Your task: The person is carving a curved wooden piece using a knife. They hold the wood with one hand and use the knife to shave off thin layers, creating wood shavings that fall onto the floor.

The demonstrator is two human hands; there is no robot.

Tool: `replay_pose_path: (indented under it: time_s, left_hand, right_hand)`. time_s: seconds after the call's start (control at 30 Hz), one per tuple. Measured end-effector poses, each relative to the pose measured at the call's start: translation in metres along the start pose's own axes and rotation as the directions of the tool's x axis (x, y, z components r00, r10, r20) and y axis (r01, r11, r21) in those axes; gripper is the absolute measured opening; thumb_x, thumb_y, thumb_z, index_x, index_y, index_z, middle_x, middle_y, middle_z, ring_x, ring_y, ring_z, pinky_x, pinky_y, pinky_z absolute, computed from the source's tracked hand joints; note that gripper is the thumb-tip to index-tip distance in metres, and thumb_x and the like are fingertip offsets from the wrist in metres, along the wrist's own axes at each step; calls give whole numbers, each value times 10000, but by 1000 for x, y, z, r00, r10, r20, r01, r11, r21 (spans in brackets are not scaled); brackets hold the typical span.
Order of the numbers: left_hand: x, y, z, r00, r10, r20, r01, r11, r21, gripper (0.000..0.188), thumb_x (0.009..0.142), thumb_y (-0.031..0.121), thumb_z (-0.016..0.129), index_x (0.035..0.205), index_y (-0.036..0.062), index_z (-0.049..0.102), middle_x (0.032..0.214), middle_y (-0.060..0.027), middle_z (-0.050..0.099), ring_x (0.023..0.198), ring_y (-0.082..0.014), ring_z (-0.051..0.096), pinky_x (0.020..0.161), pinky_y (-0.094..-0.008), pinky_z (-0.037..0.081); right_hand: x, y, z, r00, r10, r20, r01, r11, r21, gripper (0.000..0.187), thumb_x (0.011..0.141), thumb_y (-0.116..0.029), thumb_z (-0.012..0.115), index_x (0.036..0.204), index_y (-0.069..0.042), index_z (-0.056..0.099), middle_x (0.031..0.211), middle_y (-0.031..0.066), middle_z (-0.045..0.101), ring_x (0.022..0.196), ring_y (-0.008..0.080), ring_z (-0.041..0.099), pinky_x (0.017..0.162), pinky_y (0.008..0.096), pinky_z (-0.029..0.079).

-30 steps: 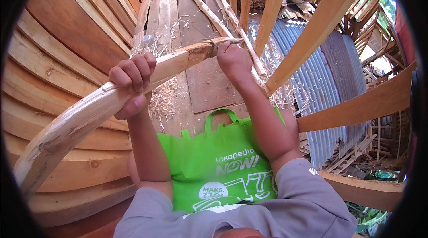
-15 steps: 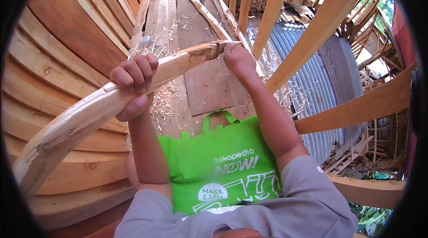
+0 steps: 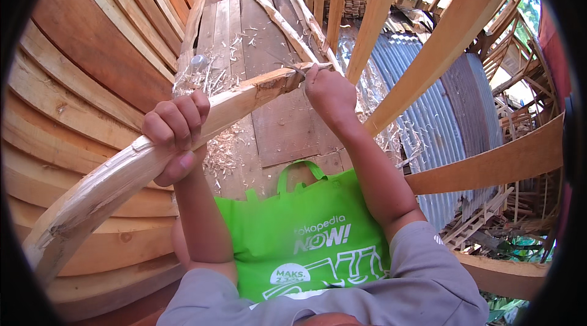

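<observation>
Left hand [image 3: 177, 136]: fingers are clasping pale timber [image 3: 226, 108], apparently bracing it | Right hand [image 3: 330, 94]: fist is gripping thin blade [image 3: 295, 67] | Green bag [image 3: 312, 237]: is lying beneath, perhaps as apron

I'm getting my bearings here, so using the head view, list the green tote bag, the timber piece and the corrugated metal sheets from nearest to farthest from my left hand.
From your left hand:
1. Timber piece: gripped in it.
2. Green tote bag: lower right, over your lap.
3. Corrugated metal sheets: well off to the right.
</observation>
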State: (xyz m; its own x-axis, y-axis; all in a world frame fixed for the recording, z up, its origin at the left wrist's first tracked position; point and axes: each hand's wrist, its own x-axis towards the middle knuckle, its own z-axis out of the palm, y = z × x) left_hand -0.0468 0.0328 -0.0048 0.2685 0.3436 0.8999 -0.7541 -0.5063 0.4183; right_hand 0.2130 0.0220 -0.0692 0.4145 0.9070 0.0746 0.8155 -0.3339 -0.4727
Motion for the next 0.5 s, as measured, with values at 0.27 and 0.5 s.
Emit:
replay_pose_path:
  time_s: [0.27, 0.5]
  left_hand:
    - [4, 3, 1, 1000, 8, -25, -7, 999, 33, 263, 573, 74, 566, 723, 195, 386, 642, 53, 392, 614, -114, 377, 672, -290, 315]
    - [4, -1, 3, 999, 36, 0, -36, 999, 3, 271, 567, 59, 564, 742, 171, 390, 652, 36, 408, 598, -132, 389, 655, -309, 320]
  right_hand:
    - [-10, -23, 7, 992, -104, -76, 112, 989, 100, 600, 999, -382, 323, 713, -4, 690, 806, 245, 688, 863, 410, 677, 813, 523, 514]
    - [8, 8, 10, 988, -104, -114, 113, 991, 76, 614, 1005, -401, 295, 848, 5, 728, 880, 249, 704, 871, 461, 668, 830, 527, 522]
